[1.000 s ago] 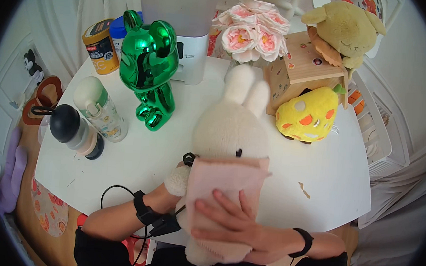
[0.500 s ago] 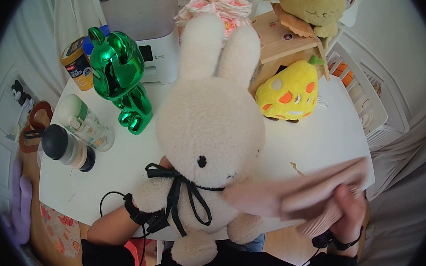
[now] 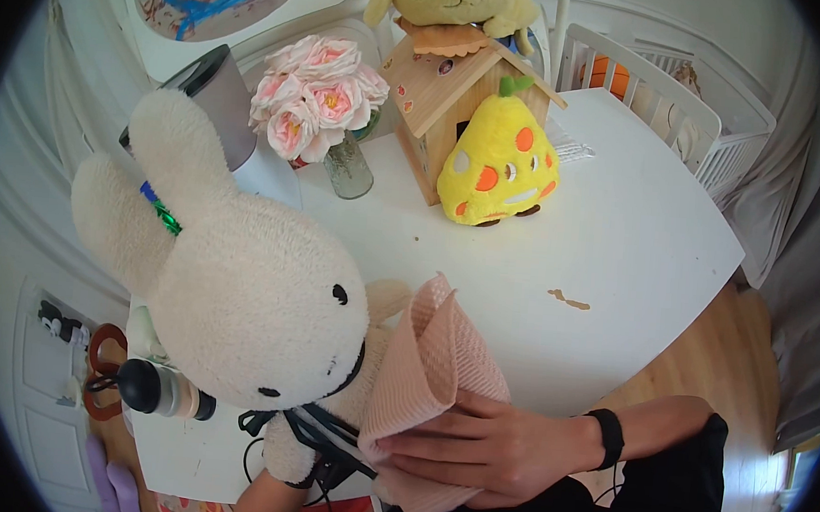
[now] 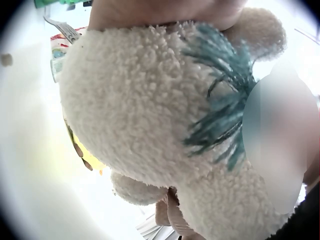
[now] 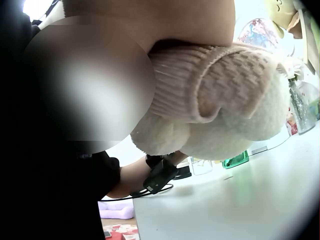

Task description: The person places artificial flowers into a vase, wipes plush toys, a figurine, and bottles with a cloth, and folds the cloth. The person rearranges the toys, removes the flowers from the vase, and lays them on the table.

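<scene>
By the white table, the right grip lies straight-fingered on pink cloth, the left grip too hidden to tell.

The head view looks forward and down from above, wide enough to take in counter and floor. The left-wrist view sits so close that the plush rabbit nearly fills it. The right-wrist view looks low across the counter, near the pink cloth, which it shares with the head view.
</scene>
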{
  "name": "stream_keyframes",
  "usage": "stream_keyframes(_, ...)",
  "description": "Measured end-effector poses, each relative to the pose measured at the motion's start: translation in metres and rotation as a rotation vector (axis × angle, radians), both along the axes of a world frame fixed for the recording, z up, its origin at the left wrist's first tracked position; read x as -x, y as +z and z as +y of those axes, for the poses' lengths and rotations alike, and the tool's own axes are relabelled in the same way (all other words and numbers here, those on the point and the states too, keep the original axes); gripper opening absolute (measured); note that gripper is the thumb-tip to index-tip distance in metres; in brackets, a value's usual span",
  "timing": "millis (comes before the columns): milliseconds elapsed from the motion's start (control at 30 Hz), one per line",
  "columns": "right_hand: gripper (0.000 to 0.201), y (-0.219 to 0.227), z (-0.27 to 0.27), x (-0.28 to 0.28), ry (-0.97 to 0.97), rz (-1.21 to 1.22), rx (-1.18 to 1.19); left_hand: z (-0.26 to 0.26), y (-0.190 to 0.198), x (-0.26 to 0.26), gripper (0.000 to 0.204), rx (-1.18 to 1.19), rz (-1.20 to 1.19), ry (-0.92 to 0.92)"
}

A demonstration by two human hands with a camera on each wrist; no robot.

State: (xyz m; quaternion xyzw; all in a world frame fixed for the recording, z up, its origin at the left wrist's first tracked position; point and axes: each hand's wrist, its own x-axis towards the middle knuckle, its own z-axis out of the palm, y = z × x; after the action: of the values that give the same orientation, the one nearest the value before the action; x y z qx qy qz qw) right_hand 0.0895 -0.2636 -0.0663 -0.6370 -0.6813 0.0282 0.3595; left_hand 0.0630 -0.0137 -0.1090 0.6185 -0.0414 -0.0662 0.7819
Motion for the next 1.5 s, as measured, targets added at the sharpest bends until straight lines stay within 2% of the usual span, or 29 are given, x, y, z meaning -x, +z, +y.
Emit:
stream_keyframes(67, 0.072, 0.003, -0.01, -0.001, 0.039, 0.048, -0.023, 0.001, 0.0, 0.0, 0.064, -0.007, -0.009, 0.004)
stream_keyframes(133, 0.077, 0.005, -0.012, -0.004, -0.047, 0.023, -0.006, 0.0, 0.0, 0.002, 0.064, -0.012, -0.023, 0.009)
stream_keyframes(200, 0.079, 0.011, -0.009, -0.015, -0.248, 0.004, 0.165, -0.003, 0.001, 0.002, 0.064, -0.018, -0.041, 0.008)
stream_keyframes(267, 0.073, -0.005, 0.001, -0.024, -0.338, -0.007, 0.056, -0.006, 0.003, 0.0, 0.064, -0.027, -0.06, 0.003)
stream_keyframes(333, 0.063, -0.017, 0.011, -0.038, -0.347, 0.178, -0.098, -0.007, 0.006, -0.003, 0.064, -0.037, -0.077, -0.002)
stream_keyframes(400, 0.06, -0.021, 0.015, -0.053, -0.333, 0.187, -0.062, 0.003, 0.016, -0.012, 0.065, -0.051, -0.098, -0.001)
stream_keyframes(467, 0.057, -0.02, 0.02, -0.061, -0.318, 0.421, 0.015, 0.015, 0.025, -0.015, 0.065, -0.064, -0.123, 0.006)
stream_keyframes(500, 0.057, -0.024, 0.023, -0.064, -0.32, 0.412, 0.005, 0.021, 0.029, -0.017, 0.065, -0.07, -0.136, 0.008)
stream_keyframes(567, 0.05, -0.028, 0.028, -0.066, -0.183, 0.758, -0.179, 0.031, 0.035, -0.021, 0.065, -0.075, -0.157, 0.015)
stream_keyframes(600, 0.05, -0.023, 0.025, -0.069, -0.183, 0.753, -0.184, 0.035, 0.038, -0.022, 0.065, -0.077, -0.165, 0.02)
stream_keyframes(667, 0.047, -0.01, 0.012, -0.077, -0.313, 1.304, 0.075, 0.039, 0.04, -0.023, 0.065, -0.079, -0.174, 0.038)
stream_keyframes(733, 0.049, -0.009, 0.002, -0.088, -0.329, 1.386, 0.028, 0.032, 0.042, -0.026, 0.065, -0.081, -0.182, 0.068)
stream_keyframes(800, 0.049, -0.007, -0.005, -0.096, -0.248, 1.627, -0.069, 0.018, 0.022, -0.007, 0.065, -0.083, -0.186, 0.108)
stream_keyframes(867, 0.053, -0.019, 0.002, -0.096, -0.147, 1.622, -0.086, -0.003, -0.009, 0.023, 0.065, -0.088, -0.191, 0.15)
stream_keyframes(967, 0.054, -0.008, 0.026, -0.075, 0.044, 1.735, -0.105, -0.032, -0.058, 0.077, 0.065, -0.114, -0.204, 0.228)
stream_keyframes(1033, 0.057, 0.004, 0.04, -0.058, 0.239, 1.801, -0.165, -0.046, -0.085, 0.109, 0.065, -0.136, -0.218, 0.288)
stream_keyframes(1133, 0.054, 0.015, 0.049, -0.046, 0.197, 1.814, -0.118, -0.052, -0.102, 0.14, 0.065, -0.159, -0.23, 0.37)
stream_keyframes(1167, 0.054, 0.013, 0.049, -0.046, 0.216, 1.815, -0.106, -0.044, -0.103, 0.152, 0.065, -0.166, -0.233, 0.394)
stream_keyframes(1233, 0.051, 0.002, 0.051, -0.05, 0.065, 1.83, -0.109, -0.013, -0.097, 0.179, 0.065, -0.184, -0.24, 0.437)
stream_keyframes(1267, 0.051, -0.001, 0.052, -0.052, 0.083, 1.83, -0.103, 0.006, -0.092, 0.194, 0.065, -0.193, -0.245, 0.455)
stream_keyframes(1333, 0.047, -0.005, 0.052, -0.055, -0.077, 1.818, -0.195, 0.047, -0.08, 0.223, 0.065, -0.203, -0.26, 0.488)
stream_keyframes(1367, 0.047, -0.003, 0.049, -0.055, -0.068, 1.812, -0.196, 0.068, -0.074, 0.234, 0.065, -0.206, -0.271, 0.497)
stream_keyframes(1433, 0.056, 0.003, 0.039, -0.052, 0.041, 1.653, 0.128, 0.104, -0.062, 0.247, 0.066, -0.21, -0.292, 0.503)
stream_keyframes(1467, 0.056, 0.003, 0.036, -0.045, 0.038, 1.647, 0.115, 0.118, -0.057, 0.249, 0.066, -0.211, -0.303, 0.499)
stream_keyframes(1500, 0.064, 0.0, 0.036, -0.035, 0.275, 1.621, 0.04, 0.128, -0.053, 0.245, 0.066, -0.21, -0.315, 0.491)
